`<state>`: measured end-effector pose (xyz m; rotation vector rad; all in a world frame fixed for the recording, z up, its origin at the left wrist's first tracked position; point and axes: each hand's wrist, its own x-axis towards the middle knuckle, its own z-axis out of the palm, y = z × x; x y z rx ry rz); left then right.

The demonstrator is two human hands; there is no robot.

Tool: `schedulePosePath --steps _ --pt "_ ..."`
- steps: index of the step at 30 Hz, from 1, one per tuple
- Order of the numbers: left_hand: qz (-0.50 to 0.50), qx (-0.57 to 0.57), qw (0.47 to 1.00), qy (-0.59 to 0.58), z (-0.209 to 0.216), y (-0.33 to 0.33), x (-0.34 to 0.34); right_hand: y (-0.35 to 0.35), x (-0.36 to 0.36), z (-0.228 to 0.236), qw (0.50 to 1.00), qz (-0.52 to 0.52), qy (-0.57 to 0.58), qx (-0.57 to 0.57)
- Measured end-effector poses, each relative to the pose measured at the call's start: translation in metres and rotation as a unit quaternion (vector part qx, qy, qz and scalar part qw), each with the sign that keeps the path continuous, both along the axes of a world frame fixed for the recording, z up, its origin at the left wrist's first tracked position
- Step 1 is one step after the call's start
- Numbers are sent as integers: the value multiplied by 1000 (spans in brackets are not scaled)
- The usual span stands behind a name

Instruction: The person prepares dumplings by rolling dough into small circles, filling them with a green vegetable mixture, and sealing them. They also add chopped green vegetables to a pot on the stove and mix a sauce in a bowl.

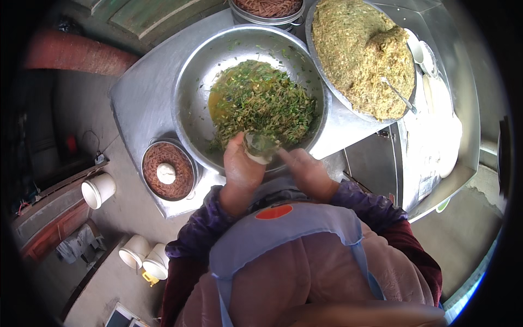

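Observation:
My left hand (pixel 242 170) cups a round of pale dough (pixel 257 158) over the near rim of a wide steel bowl (pixel 188 117). Chopped green filling (pixel 263 144) sits on the dough. Close against its right side is my right hand (pixel 309 173), fingers bent inward and closed; whether they grip a small tool or the dough edge is hard to make out. Inside the bowl lies a heap of chopped green leaves (pixel 267 103) with yellowish liquid at its left. The bowl rests on a metal table (pixel 139 98).
At the right, a large bowl of yellowish filling (pixel 354 60) holds a spoon (pixel 400 96). A pot of reddish-brown strips (pixel 182 188) with a white ball (pixel 165 173) stands left; another pot (pixel 267 22) is behind. Small white bowls (pixel 427 60) lie far right. White buckets (pixel 98 191) stand on the floor.

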<state>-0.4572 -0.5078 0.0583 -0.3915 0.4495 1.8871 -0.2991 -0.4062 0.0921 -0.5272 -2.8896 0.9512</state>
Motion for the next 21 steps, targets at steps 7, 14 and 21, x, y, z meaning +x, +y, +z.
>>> schedulePosePath --steps 7,14,21 --pt "73 -112 991 32 -14 22 -11 30 17 -13 993 47 60 91" --pt "-14 20 992 124 0 22 -26 58 -10 -2 982 -85 170 11" --pt "-48 60 990 118 11 26 -9 59 -45 -2 694 -219 67 -683"
